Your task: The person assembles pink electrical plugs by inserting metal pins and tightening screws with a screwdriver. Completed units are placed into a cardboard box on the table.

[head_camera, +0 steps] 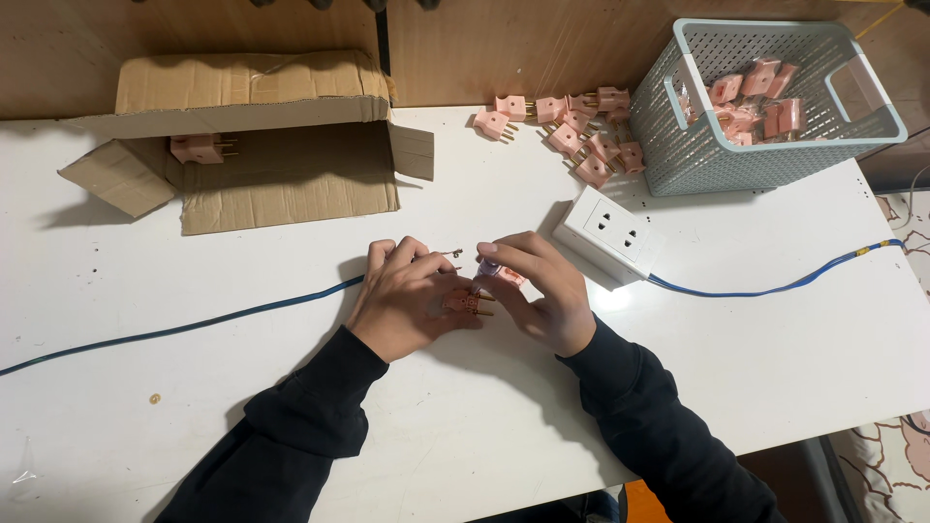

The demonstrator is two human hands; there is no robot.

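both hands, left hand (402,295) and right hand (538,291), pinch 1 pink plug (472,302) at the table's (484,426) middle, near the white socket (610,232); its small parts could slip and roll away.

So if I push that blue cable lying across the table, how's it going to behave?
The blue cable would likely flex and snake rather than slide whole, since it lies in loose curves. Its end at the white socket box would probably tug that box, which looks light.
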